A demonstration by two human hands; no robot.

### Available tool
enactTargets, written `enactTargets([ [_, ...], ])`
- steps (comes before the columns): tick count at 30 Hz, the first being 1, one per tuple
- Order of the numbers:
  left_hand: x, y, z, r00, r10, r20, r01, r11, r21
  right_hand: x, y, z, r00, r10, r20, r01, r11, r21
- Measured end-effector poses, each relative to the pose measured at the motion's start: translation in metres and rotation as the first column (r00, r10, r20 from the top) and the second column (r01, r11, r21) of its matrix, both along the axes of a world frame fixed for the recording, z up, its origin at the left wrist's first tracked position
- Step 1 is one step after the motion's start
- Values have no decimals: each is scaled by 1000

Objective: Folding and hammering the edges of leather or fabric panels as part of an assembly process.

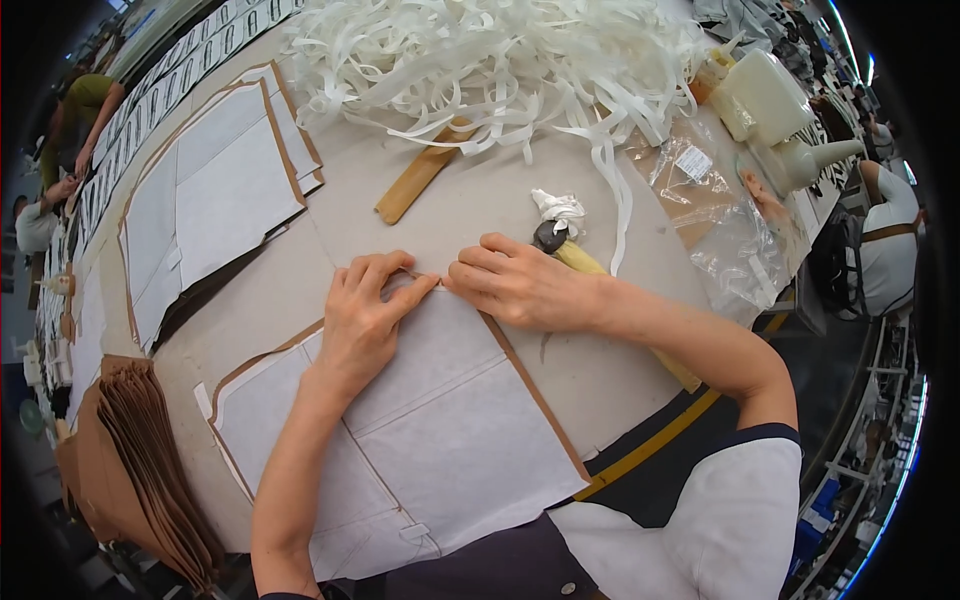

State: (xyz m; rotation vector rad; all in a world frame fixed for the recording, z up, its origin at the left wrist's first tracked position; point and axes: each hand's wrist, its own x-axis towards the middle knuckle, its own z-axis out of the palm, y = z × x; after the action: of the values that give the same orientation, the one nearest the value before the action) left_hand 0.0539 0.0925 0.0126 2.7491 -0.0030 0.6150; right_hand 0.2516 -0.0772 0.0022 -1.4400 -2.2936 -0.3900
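A white-lined panel with brown edges (pixel 450 410) lies flat in front of me, stitched seams running across it. At its far corner my left hand (pixel 362 315) is closed, thumb and fingers pinching the brown edge. My right hand (pixel 520 285) is closed on the same corner, its fingertips almost meeting the left thumb. The bit of edge between the fingertips is mostly hidden. Just beyond my right hand lies a hammer (pixel 580 258) with a dark head and a yellow handle, partly covered by my forearm. Crumpled white material (pixel 558 212) touches its head.
White strips (pixel 500 60) form a big tangled heap at the back. A flat brown stick (pixel 420 180) lies before it. Similar panels (pixel 220 170) are stacked at left, above folded brown pieces (pixel 150 450). Plastic bags (pixel 720 220) and pale bottles (pixel 765 95) are at right; other people work nearby.
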Motion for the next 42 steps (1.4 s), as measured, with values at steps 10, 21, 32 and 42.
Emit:
enactTargets([
  [10,-10,-11,-7,998,59,11,-55,976,-209,-26,-3,-6,924,-112,-366,97,994,-59],
  [21,-35,-55,4,952,303,34,-279,910,-307,-61,-33,9,902,-286,-324,227,951,-208],
  [32,-65,-62,-10,953,295,68,-299,952,58,-57,-29,27,992,-125,-24,118,975,-187],
  [42,-61,-74,-3,947,319,46,-318,948,-27,53,115,10,995,-97,-33,98,995,21],
])
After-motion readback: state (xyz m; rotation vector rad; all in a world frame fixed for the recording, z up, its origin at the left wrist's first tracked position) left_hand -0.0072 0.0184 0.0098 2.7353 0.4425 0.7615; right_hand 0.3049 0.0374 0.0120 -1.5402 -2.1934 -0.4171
